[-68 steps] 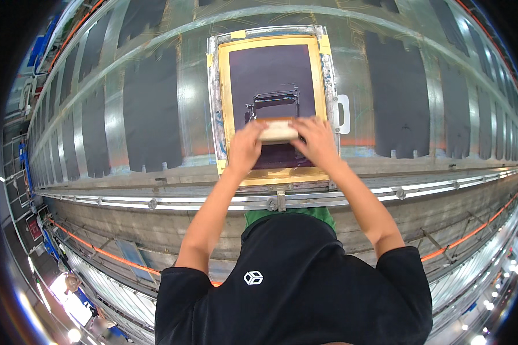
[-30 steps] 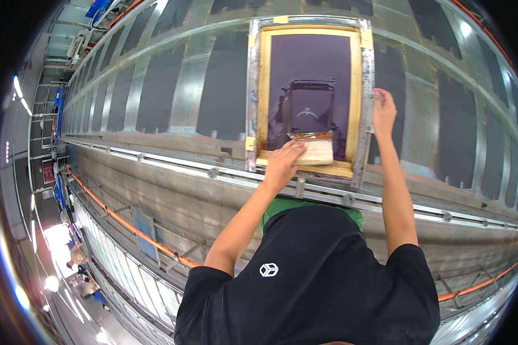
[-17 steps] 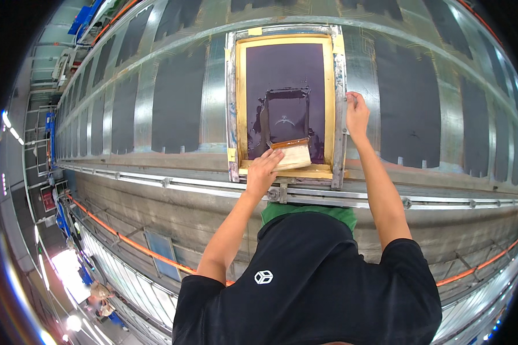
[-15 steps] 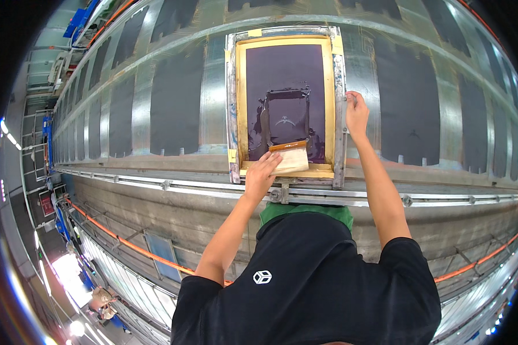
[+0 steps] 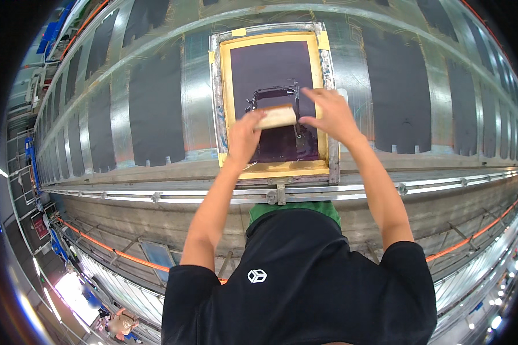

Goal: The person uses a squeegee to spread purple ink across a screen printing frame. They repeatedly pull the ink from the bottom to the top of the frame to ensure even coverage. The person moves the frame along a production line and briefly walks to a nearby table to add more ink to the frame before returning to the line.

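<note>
A screen printing frame (image 5: 218,109) lies on the long table, its inner border yellow and its mesh (image 5: 270,60) dark. My left hand (image 5: 246,136) is closed on the left end of a squeegee (image 5: 280,117) with a pale wooden handle, which lies across the middle of the mesh. At the squeegee's right end is my right hand (image 5: 332,117), thumb and fingers spread and not wrapped round it. Wet, glossy dark ink (image 5: 298,98) shows around the squeegee. The blade's edge is hidden beneath the handle.
Dark fabric panels (image 5: 155,109) lie in rows along the metallic table on both sides of the frame. A metal rail (image 5: 213,196) runs along the near table edge, with a clamp (image 5: 280,194) below the frame. Orange piping (image 5: 115,251) runs behind me.
The squeegee has moved away from me, from the frame's near end to mid-mesh, with my left hand on it. My right hand has left the frame's right edge and come over the mesh.
</note>
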Available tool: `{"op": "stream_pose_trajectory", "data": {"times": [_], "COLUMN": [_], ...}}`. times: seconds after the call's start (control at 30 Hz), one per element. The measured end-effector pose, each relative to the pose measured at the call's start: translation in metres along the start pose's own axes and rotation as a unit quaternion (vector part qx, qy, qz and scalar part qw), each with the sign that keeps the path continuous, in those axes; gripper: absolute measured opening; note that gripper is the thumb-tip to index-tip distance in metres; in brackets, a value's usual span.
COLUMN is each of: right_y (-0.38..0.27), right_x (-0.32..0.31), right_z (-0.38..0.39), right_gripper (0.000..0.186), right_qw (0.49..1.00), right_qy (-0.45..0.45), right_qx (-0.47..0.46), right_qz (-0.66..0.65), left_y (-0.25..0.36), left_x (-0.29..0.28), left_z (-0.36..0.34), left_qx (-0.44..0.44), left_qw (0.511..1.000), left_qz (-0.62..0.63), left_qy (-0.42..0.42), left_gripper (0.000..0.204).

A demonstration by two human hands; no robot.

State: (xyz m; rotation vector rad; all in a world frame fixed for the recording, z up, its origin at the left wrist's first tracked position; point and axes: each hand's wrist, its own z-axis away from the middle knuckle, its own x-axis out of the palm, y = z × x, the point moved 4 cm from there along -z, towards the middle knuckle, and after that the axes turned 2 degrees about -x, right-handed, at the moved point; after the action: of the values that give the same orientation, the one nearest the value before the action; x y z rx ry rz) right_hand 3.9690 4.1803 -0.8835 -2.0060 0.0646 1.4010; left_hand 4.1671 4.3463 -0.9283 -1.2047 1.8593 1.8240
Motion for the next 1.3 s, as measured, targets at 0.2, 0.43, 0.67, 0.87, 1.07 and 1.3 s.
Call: {"op": "stream_pose_trajectory", "data": {"times": [0.2,0.43,0.67,0.87,1.07,1.3], "right_y": [-0.018,-0.061,-0.022,-0.002,-0.048,0.073], "right_x": [0.054,0.063,0.047,0.058,0.071,0.020], "right_z": [-0.024,0.075,-0.011,-0.030,0.074,0.063], "right_gripper": [0.042,0.047,0.040,0.033,0.042,0.055], "right_qw": [0.998,0.999,0.998,0.999,0.999,0.925], "right_qy": [-0.037,-0.033,0.058,0.030,-0.009,0.106], "right_qx": [0.005,0.031,0.000,0.035,0.048,0.309], "right_qz": [0.050,-0.016,0.039,0.022,-0.009,-0.195], "left_y": [-0.016,0.002,-0.016,-0.027,-0.006,0.001], "left_x": [0.007,0.010,0.003,0.010,0.017,0.012], "left_z": [-0.040,0.064,-0.039,-0.072,0.045,0.073], "left_qx": [0.027,0.047,0.047,0.025,0.037,0.016], "left_qw": [0.999,0.996,0.999,0.998,0.992,0.992], "left_qz": [-0.032,-0.050,-0.019,-0.031,-0.077,-0.072], "left_qy": [-0.012,-0.053,-0.004,-0.043,-0.095,-0.104], "left_gripper": [0.041,0.050,0.046,0.042,0.047,0.055]}}
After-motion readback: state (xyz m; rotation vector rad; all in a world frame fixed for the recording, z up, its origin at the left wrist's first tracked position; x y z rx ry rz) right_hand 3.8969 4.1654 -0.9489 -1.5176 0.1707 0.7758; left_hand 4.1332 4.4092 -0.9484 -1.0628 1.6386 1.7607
